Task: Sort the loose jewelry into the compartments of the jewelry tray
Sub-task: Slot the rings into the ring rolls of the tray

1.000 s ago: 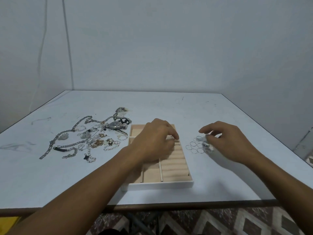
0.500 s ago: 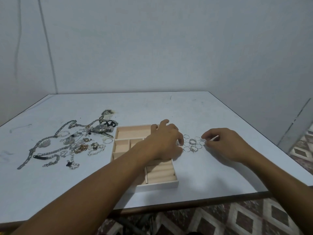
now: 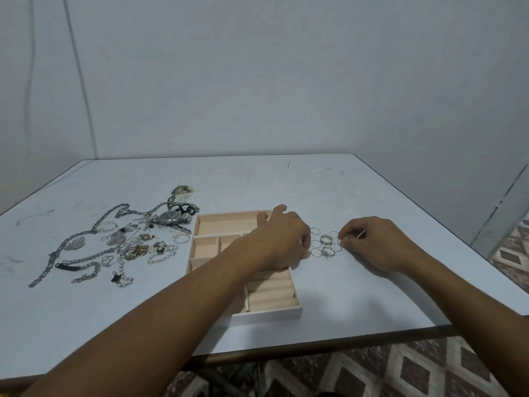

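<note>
- Fingers [image 3: 304, 237] of the left hand [image 3: 282, 239] are curling down past the jewelry tray [image 3: 269, 316], at the rings' [image 3: 325, 241] left edge; I cannot tell whether they are grasping anything.
- The right hand [image 3: 375, 243] is pinching a thin wire ring [image 3: 340, 241].
- The beige, padded tray is sitting mid-desk [image 3: 357, 296], with silvery chains [image 3: 86, 259] lying to its left.

Reference: jewelry tray [image 3: 269, 314]. Your left forearm [image 3: 200, 296] lies diagonally over its near half, and your left hand [image 3: 282, 239] covers its right edge. Right of the tray, rings [image 3: 325, 245] fill the gap between your 2 hands, up to your right hand [image 3: 375, 242]. Left of it, tangled chains [image 3: 86, 253] crowd the table [image 3: 286, 179]. Beyond it lies open tabletop.
</note>
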`<action>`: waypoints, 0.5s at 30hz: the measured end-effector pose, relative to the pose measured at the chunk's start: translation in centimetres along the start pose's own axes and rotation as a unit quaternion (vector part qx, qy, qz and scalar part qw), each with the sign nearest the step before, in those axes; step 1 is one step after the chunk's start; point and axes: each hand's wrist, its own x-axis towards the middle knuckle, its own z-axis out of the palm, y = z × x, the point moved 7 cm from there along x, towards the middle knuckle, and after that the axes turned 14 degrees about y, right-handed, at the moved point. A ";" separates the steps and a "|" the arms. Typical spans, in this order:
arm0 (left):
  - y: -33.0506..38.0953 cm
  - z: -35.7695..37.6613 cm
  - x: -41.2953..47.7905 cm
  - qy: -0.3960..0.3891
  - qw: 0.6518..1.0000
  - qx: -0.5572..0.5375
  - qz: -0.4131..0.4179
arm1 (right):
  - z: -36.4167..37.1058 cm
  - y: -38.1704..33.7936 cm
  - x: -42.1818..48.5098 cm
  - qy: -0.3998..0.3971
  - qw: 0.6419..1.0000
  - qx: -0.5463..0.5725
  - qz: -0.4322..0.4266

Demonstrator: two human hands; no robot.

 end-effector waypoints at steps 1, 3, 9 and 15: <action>0.0 0.0 0.0 0.000 1.000 0.000 0.001 | 0.0 0.0 0.0 0.000 1.000 -0.002 -0.001; 0.0 0.0 0.0 0.000 1.000 0.001 0.002 | 0.1 -0.1 0.0 0.002 1.000 -0.003 -0.002; 0.0 -0.2 -0.1 0.008 1.000 0.012 -0.001 | -0.1 -0.4 -0.1 0.001 1.000 -0.007 0.002; 0.0 0.1 0.0 0.002 1.000 0.002 -0.011 | 0.0 -0.3 -0.3 -0.002 1.000 -0.004 0.013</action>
